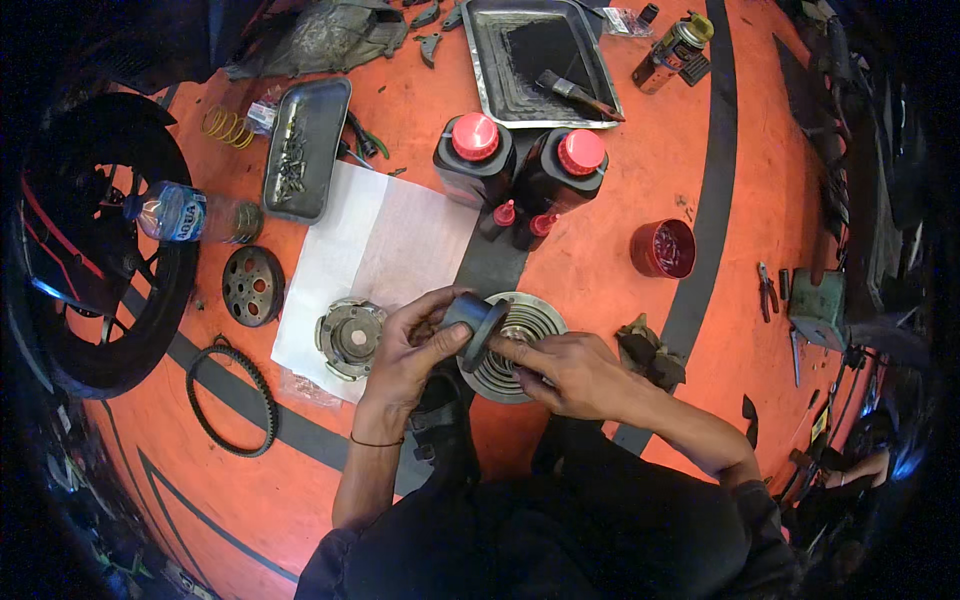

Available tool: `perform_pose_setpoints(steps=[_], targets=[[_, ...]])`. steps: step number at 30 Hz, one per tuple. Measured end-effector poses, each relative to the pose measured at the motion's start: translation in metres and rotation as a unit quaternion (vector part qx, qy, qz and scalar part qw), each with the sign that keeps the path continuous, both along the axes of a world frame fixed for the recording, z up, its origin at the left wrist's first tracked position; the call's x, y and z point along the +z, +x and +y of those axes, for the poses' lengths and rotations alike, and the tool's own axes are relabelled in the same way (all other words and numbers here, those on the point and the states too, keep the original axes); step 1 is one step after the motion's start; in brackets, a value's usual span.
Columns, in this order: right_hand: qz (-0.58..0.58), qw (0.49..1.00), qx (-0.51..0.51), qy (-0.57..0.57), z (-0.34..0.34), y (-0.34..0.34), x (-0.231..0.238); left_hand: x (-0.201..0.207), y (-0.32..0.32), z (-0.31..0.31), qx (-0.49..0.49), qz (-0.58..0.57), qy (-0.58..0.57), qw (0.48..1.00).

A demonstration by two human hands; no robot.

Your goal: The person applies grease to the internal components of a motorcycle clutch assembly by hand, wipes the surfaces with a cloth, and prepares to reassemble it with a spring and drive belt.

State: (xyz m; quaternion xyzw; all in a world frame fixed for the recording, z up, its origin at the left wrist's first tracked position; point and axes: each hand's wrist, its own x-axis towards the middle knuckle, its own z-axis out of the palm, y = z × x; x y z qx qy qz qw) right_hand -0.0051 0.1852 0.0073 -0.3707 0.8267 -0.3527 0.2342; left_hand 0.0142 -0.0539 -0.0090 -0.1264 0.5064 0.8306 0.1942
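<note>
My left hand (425, 335) is closed round a dark flanged sleeve (476, 325), a short cylinder with a wide round collar, held tilted with the collar to the right. The index finger of my right hand (575, 370) reaches out to the collar's right face and seems to touch it; its tip is partly hidden. That hand's thumb stays apart from the finger, and it grips nothing visible. Beneath both hands lies a ringed metal disc (540, 312), partly covered by them. Left of my left hand, a round clutch assembly (354, 338) rests on white paper (330, 235).
Two black bottles with red caps (474, 137) (581, 152) stand ahead, beside small red-tipped bottles (504, 213). A red cup (663, 249) is right. Leftward lie a toothed belt (268, 410), a perforated drum (253, 286), a plastic bottle (170, 211) and a black tray (322, 110).
</note>
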Motion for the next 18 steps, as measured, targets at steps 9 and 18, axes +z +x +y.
perform_pose_setpoints(steps=[9, 18], targets=[[-0.424, 0.891, -0.017, -0.162, -0.012, 0.004, 0.011, -0.001, -0.002, -0.001, 0.019, 0.028, 0.038, 0.999], [-0.781, 0.265, -0.1, -0.556, 0.0, 0.009, 0.007, -0.001, -0.005, 0.005, 0.027, 0.09, -0.023, 0.995]])
